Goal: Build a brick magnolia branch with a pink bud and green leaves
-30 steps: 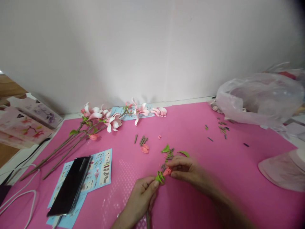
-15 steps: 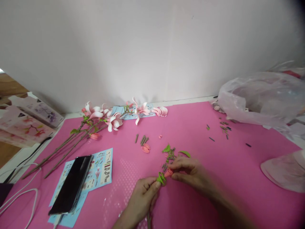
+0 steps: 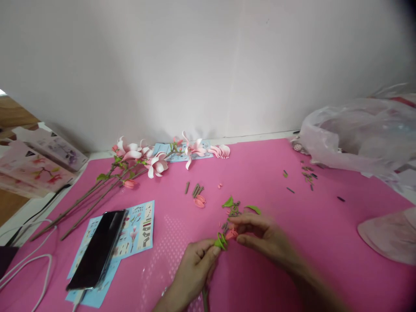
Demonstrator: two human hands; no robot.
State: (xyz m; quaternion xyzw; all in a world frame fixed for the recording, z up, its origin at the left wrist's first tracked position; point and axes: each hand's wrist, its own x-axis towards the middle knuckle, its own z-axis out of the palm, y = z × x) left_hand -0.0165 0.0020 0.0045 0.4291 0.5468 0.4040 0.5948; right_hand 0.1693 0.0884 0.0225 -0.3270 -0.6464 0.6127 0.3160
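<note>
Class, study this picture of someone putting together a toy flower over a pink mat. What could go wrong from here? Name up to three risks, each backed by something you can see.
1. The right hand pinches a tiny pink bud piece against the green piece in the left hand; a slip could send it flying.
2. Loose small parts lie just beyond the hands and might be scattered.
3. A pink piece could be hard to spot on the pink mat.

Plain white wall; pink tabletop
</note>
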